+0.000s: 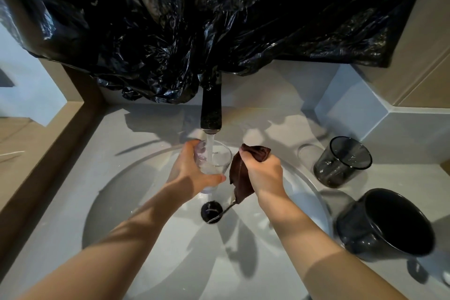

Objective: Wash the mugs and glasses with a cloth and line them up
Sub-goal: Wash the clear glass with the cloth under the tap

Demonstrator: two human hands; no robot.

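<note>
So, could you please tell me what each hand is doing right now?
Left hand: holding the clear glass under the tap.
Right hand: holding the dark cloth.

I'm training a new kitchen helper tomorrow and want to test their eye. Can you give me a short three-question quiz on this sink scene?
1. True or false: the left hand holds the clear glass under the running tap.
2. What does the right hand grip? A) a sponge B) a dark cloth C) a brush
3. Fill in: right of the sink stand a smoked glass and a black ____.
Key: 1 true; 2 B; 3 mug.
</note>
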